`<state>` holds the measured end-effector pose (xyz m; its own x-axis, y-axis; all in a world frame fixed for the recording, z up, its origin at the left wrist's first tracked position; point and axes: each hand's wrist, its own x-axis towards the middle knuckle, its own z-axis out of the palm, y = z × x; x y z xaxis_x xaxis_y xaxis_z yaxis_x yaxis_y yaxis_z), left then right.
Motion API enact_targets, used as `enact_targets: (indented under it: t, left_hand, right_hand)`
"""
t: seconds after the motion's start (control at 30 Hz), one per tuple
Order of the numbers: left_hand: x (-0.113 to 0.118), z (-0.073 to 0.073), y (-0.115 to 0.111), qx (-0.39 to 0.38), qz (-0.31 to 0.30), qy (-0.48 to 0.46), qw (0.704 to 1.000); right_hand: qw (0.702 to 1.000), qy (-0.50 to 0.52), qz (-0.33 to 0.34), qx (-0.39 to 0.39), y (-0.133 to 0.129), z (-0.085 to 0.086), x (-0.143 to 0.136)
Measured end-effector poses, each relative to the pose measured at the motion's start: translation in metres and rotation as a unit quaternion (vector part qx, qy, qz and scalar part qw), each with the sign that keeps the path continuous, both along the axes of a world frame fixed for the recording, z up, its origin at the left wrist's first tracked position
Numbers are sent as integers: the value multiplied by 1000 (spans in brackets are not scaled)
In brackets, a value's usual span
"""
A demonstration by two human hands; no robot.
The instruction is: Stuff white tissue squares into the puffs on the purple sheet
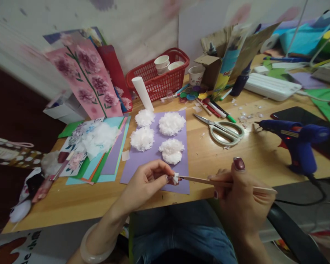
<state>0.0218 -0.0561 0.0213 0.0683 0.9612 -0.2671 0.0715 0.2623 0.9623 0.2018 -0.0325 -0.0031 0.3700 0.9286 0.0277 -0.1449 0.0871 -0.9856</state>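
My left hand pinches a small piece of white tissue paper above the near edge of a purple sheet. In my right hand is a thin wooden stick, gripped like a pencil, its tip touching the white piece. Several fluffy white paper pompoms lie on the purple sheet. The closest pompom sits just beyond my left fingers.
Scissors and a blue glue gun lie to the right. Pens, a red basket and a white paper roll are behind. Coloured paper, white tissue and a pink flower picture are left.
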Motion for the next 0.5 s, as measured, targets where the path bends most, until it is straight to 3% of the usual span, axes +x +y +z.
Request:
enact_targets:
  t: [0.33,0.5]
  left_hand:
    - [9,-4,2,3,52,-27,998]
    - [-3,-4,9,24,106,31,994]
  right_hand:
    - [998,-18,17,55,-1,-7,4]
    - [996,32,-59,59,10,-17,10]
